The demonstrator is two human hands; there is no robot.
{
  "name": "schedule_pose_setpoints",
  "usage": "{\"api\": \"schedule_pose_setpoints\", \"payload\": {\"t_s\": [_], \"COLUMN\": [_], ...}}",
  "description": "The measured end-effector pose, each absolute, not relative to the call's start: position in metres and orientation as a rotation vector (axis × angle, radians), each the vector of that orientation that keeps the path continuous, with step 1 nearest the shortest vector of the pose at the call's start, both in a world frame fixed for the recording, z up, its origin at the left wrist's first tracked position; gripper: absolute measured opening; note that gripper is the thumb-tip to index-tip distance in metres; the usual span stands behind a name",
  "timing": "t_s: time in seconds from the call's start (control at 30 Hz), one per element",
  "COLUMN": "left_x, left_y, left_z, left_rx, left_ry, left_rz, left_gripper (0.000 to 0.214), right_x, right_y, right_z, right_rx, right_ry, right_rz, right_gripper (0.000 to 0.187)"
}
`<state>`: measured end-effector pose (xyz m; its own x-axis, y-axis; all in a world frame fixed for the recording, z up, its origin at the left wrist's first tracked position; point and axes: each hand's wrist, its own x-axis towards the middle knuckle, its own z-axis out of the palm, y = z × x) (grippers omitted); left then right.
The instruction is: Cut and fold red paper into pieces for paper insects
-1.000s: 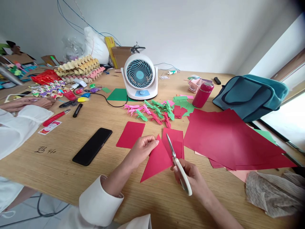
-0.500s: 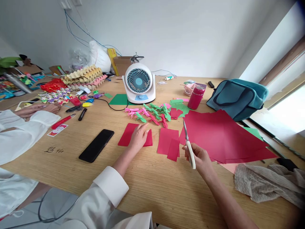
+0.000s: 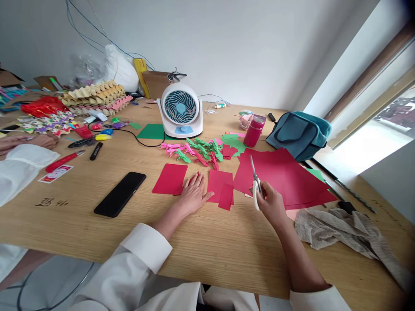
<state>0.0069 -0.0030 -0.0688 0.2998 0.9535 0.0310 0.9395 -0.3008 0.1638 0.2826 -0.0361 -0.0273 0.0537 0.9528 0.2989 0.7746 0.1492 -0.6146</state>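
Rests the left hand (image 3: 193,194) palm down on the pale brown wooden table (image 3: 207,246), in a loose, flat, unclosed grip with fingers spread a little and a hint of red at the fingertips; cannot tell of anything held beneath. Has the grip of the right hand (image 3: 272,202) wrapped around white-handled metal scissors (image 3: 256,194), with blades near together and aimed at eleven o'clock. From the left hand, has a flat rectangular crimson paper sheet (image 3: 169,179) just beside at ten o'clock, and a stack of rectangular crimson paper (image 3: 218,177) at two, with a narrow crimson paper strip (image 3: 225,197) over its five o'clock corner. Has a heap of small pink, green and red folded paper pieces (image 3: 202,149) at twelve, with a round white plastic fan (image 3: 180,108) beyond, and a flat black rectangular phone (image 3: 119,194) at nine. From the right hand, has broad overlapping crimson paper sheets (image 3: 285,177) at one o'clock, with a soft blue-green fabric bag (image 3: 301,136) beyond, a crimson cylindrical bottle (image 3: 253,132) at eleven, and a crumpled grey-beige cloth (image 3: 333,229) at four.
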Motion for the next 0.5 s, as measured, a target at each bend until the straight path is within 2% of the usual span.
{"api": "schedule_pose_setpoints", "payload": {"t_s": [0.27, 0.5], "left_x": [0.001, -0.001], "left_y": [0.003, 0.006], "left_z": [-0.070, -0.071], "left_rx": [2.432, 2.443], "left_ry": [1.783, 1.670], "left_rz": [0.461, 0.692], "left_gripper": [0.062, 0.044], "right_x": [0.321, 0.389], "right_y": [-0.067, -0.113], "right_z": [-0.037, -0.045], "right_rx": [-1.835, -2.056], "right_ry": [-1.936, -2.099], "right_rz": [0.106, -0.204], "right_gripper": [0.028, 0.031]}}
